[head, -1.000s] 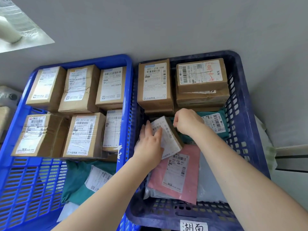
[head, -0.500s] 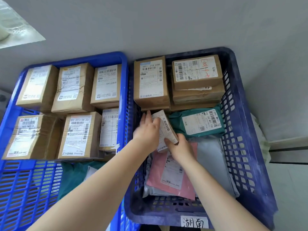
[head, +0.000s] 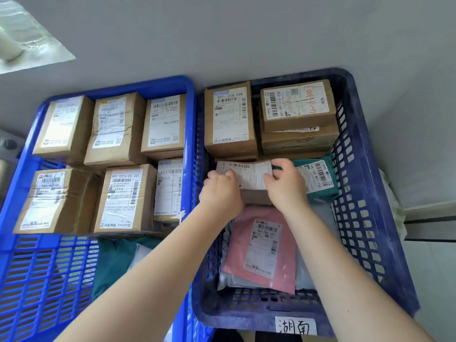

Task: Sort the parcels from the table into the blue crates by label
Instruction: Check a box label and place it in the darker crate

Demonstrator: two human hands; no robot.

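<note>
Here, both hands are gripping one small cardboard parcel (head: 249,180) inside the dark blue crate (head: 365,218). The left hand (head: 220,193) is curling its fingers over the parcel's left end, and the right hand (head: 286,187) is curling over its right end, so each grip is closed on the box with no gap showing. The parcel is lying label up, just in front of the stacked brown boxes (head: 298,119) at the crate's far wall, touching the green mailer (head: 318,177) on its right and sitting above the pink mailer (head: 261,248), which is lying on grey bags. A white tag with handwritten characters (head: 296,325) is hanging on the crate's near rim. Beside it on the left, the bright blue crate (head: 190,134) is holding two rows of labelled brown boxes (head: 118,129).
</note>
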